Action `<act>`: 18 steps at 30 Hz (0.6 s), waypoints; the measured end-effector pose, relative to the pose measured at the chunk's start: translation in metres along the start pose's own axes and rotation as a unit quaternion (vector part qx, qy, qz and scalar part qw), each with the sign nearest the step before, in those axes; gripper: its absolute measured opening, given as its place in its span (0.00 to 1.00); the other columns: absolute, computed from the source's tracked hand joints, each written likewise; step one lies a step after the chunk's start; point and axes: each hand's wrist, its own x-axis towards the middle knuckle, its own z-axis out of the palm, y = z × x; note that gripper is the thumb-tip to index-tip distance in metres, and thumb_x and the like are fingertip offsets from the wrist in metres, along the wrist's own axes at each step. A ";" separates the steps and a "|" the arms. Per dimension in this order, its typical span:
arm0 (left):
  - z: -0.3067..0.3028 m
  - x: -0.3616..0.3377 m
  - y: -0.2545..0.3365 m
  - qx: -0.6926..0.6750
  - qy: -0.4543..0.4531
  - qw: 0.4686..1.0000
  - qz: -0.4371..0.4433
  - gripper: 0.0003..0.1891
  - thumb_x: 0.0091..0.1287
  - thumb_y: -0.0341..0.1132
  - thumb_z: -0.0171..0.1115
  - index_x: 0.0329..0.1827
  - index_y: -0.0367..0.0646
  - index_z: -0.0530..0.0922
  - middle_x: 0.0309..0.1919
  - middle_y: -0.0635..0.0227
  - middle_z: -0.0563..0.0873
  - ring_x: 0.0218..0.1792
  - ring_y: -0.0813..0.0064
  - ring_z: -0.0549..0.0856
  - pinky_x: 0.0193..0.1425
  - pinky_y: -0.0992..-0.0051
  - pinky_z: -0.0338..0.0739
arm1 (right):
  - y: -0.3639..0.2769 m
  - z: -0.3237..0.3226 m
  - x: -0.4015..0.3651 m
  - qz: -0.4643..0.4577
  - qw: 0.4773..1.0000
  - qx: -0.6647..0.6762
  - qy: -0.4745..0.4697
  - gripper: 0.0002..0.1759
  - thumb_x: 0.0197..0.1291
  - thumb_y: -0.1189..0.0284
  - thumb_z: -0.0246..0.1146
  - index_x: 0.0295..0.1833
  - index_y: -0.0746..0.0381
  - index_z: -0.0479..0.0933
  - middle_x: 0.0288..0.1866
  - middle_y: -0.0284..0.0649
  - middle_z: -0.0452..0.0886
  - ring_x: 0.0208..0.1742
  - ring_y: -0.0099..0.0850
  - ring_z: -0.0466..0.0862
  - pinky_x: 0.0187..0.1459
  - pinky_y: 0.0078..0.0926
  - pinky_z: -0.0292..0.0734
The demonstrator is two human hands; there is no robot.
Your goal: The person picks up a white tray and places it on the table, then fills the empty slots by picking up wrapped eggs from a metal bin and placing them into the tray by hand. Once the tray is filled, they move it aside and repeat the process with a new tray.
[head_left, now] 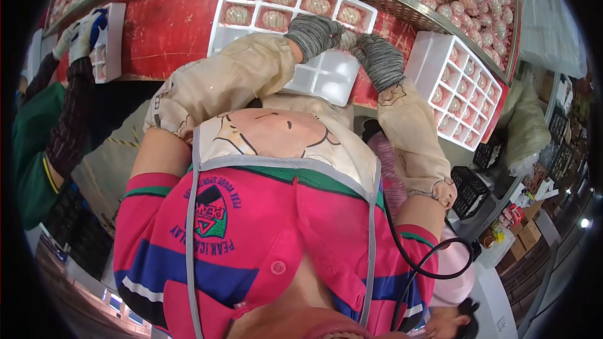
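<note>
My left hand (314,36), in a grey knitted glove, reaches over the middle of a white divided tray (217,41). My right hand (380,61), gloved alike, comes in from the tray's right edge. Between them, at a right-hand compartment, is a round pale item in clear wrap (347,40); the fingers of both hands are closed about it, and partly hide it. Similar wrapped round items (274,20) with pinkish bases fill the two far rows of the tray. The compartments nearest my body (331,85) hold nothing.
A second white tray (427,50), filled with wrapped items, stands at the right. Behind is a perforated metal bin (402,1) heaped with more. The red tabletop (163,25) shows on the left, where a co-worker's gloved hands (85,34) hold another white tray (112,44).
</note>
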 end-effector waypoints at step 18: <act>-0.017 -0.025 -0.015 -0.034 0.088 0.995 0.041 0.12 0.59 0.39 0.62 0.46 0.50 0.81 0.35 0.62 0.84 0.35 0.62 0.84 0.40 0.66 0.78 | 0.013 -0.111 0.109 0.079 0.970 0.209 0.098 0.17 0.59 0.55 0.57 0.45 0.53 0.80 0.41 0.40 0.84 0.42 0.40 0.84 0.45 0.36 0.76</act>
